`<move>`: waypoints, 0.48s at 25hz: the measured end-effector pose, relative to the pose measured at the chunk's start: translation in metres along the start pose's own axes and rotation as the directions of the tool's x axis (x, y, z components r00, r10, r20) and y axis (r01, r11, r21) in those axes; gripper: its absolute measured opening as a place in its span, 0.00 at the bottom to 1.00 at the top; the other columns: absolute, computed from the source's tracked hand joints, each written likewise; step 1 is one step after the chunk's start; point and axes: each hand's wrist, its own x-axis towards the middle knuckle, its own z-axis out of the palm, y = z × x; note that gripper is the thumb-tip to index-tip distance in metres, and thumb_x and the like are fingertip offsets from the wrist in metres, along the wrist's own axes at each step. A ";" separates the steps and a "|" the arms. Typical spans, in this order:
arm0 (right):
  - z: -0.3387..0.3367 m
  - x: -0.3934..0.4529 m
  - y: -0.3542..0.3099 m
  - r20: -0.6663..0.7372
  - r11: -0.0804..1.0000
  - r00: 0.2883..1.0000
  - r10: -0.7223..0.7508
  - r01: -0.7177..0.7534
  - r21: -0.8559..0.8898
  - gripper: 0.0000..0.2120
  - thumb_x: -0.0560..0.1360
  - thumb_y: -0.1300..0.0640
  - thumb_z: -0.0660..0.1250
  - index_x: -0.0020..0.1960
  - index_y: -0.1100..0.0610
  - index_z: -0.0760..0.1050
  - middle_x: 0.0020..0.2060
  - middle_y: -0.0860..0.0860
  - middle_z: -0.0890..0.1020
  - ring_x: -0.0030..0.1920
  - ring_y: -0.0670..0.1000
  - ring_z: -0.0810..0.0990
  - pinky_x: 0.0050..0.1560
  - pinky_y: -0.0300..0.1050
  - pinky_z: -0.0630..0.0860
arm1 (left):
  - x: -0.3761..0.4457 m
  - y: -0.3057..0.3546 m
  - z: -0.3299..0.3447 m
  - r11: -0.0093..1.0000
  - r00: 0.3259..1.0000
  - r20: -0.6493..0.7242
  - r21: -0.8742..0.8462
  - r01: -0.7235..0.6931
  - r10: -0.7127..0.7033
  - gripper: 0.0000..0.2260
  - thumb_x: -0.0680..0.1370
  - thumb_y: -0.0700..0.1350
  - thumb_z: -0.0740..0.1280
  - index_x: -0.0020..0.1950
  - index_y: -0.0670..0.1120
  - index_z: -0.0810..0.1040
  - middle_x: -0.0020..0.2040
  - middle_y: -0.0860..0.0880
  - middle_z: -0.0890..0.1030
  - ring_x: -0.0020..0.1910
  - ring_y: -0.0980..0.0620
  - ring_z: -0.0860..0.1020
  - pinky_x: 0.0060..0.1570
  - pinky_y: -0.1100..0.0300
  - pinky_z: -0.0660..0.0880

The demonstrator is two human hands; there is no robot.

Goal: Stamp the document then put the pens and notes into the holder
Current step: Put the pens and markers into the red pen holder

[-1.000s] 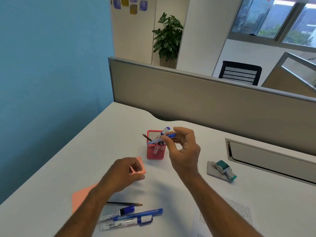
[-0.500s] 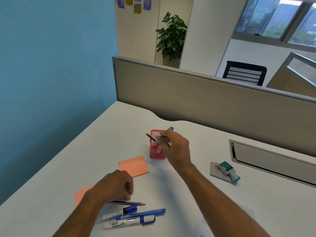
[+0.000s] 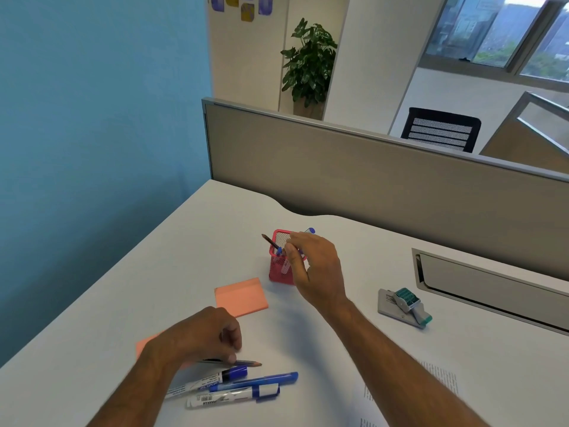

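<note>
Holder (image 3: 281, 268): red mesh, upright on the white desk (image 3: 191, 248), a pencil (image 3: 269, 241) and a blue-tipped pen (image 3: 310, 231) leaned inside. Right hand (image 3: 317, 269): held at the rim, fingers loosely curled; whether anything is pinched cannot be told. Left hand (image 3: 200, 339): closed on a second pencil (image 3: 243, 362) lying on the desk. Three blue markers (image 3: 240, 386) are laid just below it. Orange notes (image 3: 241, 297) are placed between hand and holder. Stamp (image 3: 406, 306) is set well right; printed document (image 3: 409, 392) at the near edge.
</note>
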 end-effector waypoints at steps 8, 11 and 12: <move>-0.001 -0.039 -0.003 -0.022 0.999 0.999 -0.044 0.045 0.014 0.13 0.75 0.47 0.63 0.48 0.56 0.79 0.44 0.49 0.83 0.47 0.44 0.75 0.48 0.35 0.69 | 0.002 0.006 0.007 0.987 0.998 -0.062 0.163 -0.009 0.020 0.05 0.71 0.49 0.75 0.42 0.56 0.79 0.42 0.58 0.81 0.41 0.60 0.79 0.43 0.66 0.76; -0.004 -0.058 -0.010 0.005 0.974 0.993 0.119 -0.117 0.195 0.12 0.73 0.48 0.67 0.49 0.56 0.78 0.41 0.48 0.82 0.43 0.43 0.77 0.43 0.31 0.72 | 0.004 0.015 0.009 0.988 0.955 -0.263 0.107 -0.110 0.135 0.04 0.75 0.50 0.71 0.45 0.57 0.77 0.44 0.60 0.78 0.43 0.60 0.76 0.47 0.61 0.76; -0.005 -0.063 -0.014 0.029 0.946 0.985 0.169 -0.171 0.276 0.11 0.72 0.49 0.69 0.50 0.55 0.78 0.41 0.47 0.82 0.41 0.44 0.78 0.41 0.32 0.74 | 0.004 0.021 0.009 0.987 0.924 -0.347 0.057 -0.150 0.160 0.03 0.76 0.50 0.70 0.46 0.57 0.76 0.44 0.60 0.78 0.43 0.59 0.76 0.47 0.60 0.76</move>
